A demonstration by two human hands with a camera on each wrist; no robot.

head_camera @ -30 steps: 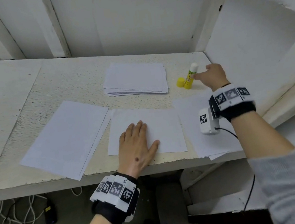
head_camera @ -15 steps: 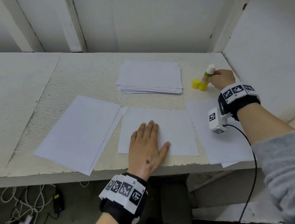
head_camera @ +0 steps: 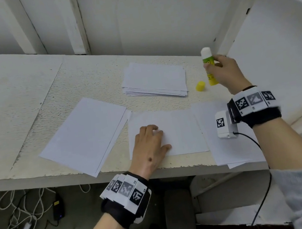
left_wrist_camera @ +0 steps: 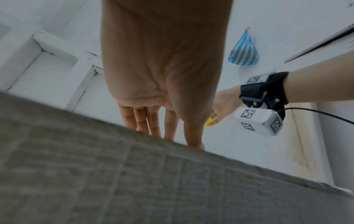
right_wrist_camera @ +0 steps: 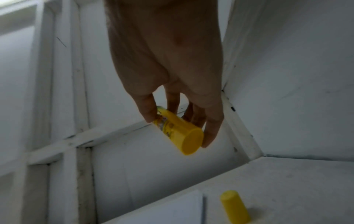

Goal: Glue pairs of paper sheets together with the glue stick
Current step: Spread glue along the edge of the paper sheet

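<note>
While the left hand (head_camera: 149,148) lay on the middle sheet (head_camera: 177,130) near the front edge of the bench (head_camera: 16,90), its fingers bent slightly at the knuckles and its fingertips and thumb pressed to the paper, the right hand (head_camera: 223,73) held the glue stick (head_camera: 207,61) above the far right corner. The stick stood nearly upright in the head view, its white glue end up and bare, its yellow base down and off the surface. Thumb and fingers (right_wrist_camera: 147,109) were curled round the yellow barrel, as the right wrist view showed; the base faced that camera. The yellow cap (head_camera: 200,86) lay on its side on the bench, just beside the stack (head_camera: 154,80) of sheets at the back and below the stick, touching neither. A pair of sheets (head_camera: 85,135), slightly offset, lay at the left, its corner just meeting the middle sheet. More sheets (head_camera: 229,150) lay at the right, overhanging the front edge, under the right wrist. From the left wrist view the palm looked raised off the paper, though blur made that hard to confirm. A blue striped bag (left_wrist_camera: 243,50) hung on the wall. Cables (head_camera: 14,211) lay on the floor below.
</note>
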